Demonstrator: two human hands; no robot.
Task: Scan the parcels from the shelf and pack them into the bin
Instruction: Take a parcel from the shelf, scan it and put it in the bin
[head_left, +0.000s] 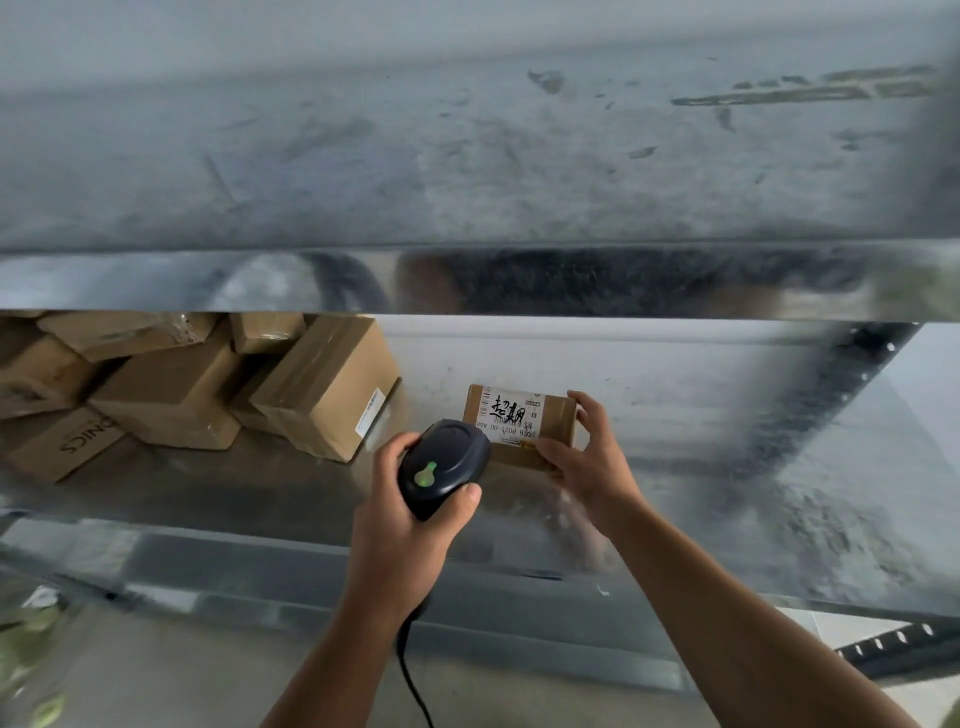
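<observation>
Head view of a metal shelf (701, 441). The left grip (410, 504), a bare hand, is curled round a black scanner (447, 462) with a green light on its back; its cable (410, 670) hangs below the wrist. The right grip (587, 457) pinches a small cardboard parcel (553, 415) by its right end, thumb in front, with the label facing the scanner just beside it. A pile of boxes (197, 395) lies on the shelf's left part, apart from the parcel.
</observation>
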